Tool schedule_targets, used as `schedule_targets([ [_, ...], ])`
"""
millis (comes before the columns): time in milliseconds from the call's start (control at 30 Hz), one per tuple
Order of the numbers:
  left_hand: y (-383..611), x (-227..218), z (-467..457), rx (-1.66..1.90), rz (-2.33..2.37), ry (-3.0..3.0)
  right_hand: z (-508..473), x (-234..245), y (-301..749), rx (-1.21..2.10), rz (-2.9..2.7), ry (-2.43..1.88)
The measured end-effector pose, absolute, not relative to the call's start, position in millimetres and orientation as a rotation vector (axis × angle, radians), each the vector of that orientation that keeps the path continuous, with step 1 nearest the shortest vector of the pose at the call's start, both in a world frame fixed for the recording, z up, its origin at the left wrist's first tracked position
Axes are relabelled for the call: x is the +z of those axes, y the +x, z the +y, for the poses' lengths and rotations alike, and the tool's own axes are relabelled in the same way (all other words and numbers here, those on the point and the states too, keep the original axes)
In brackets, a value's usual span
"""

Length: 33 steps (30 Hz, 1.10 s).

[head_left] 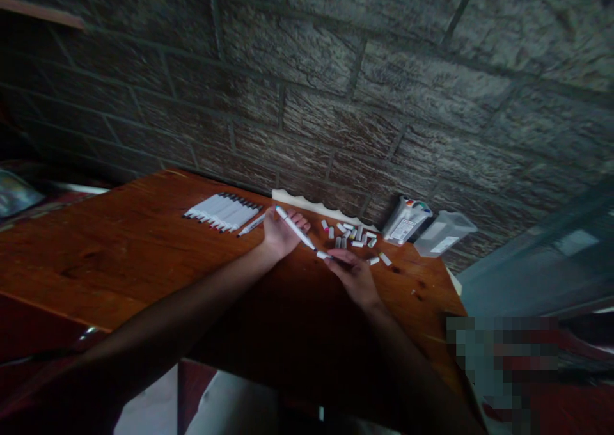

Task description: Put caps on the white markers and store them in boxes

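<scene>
My left hand (281, 235) gripped the white marker (298, 231), left of the loose caps (357, 244); my right hand (355, 274) pinched one cap (323, 254) at its near end. Holding both straight seemed best.

The table (119, 243) is smooth wood, with 2 clear plastic boxes (448, 227) near its far right corner. The held marker (295, 228) looks smooth plastic, the wall (316, 89) past the far edge rough.

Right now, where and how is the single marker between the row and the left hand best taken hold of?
Probably pinch the single marker mid-barrel, from above and the near side: it lies flat and slim, with the row of markers along its left and the left hand by its far end.
</scene>
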<state>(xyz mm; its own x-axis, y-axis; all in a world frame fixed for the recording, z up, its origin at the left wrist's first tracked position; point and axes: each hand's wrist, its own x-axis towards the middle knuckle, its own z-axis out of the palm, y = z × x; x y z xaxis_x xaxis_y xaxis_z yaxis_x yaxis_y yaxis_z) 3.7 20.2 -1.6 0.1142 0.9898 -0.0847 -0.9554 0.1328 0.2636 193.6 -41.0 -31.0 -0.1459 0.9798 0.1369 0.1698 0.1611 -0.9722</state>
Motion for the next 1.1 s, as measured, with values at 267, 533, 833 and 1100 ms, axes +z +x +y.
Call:
schedule_targets([
  [267,2,-4,21,1.423,0.263,0.160,-43,-28,192,1.159,-1.503,-1.171],
  [533,-4,-6,22,1.464,0.357,0.240,-43,-31,185,1.231,-1.447,-1.091],
  [833,-9,-1,22,1.442,0.403,0.327,-42,-25,179,1.325,-1.260,-0.904],
  [1100,-12,-7,29,1.420,0.406,0.350,-34,-39,175,1.351,-1.231,-0.876],
])
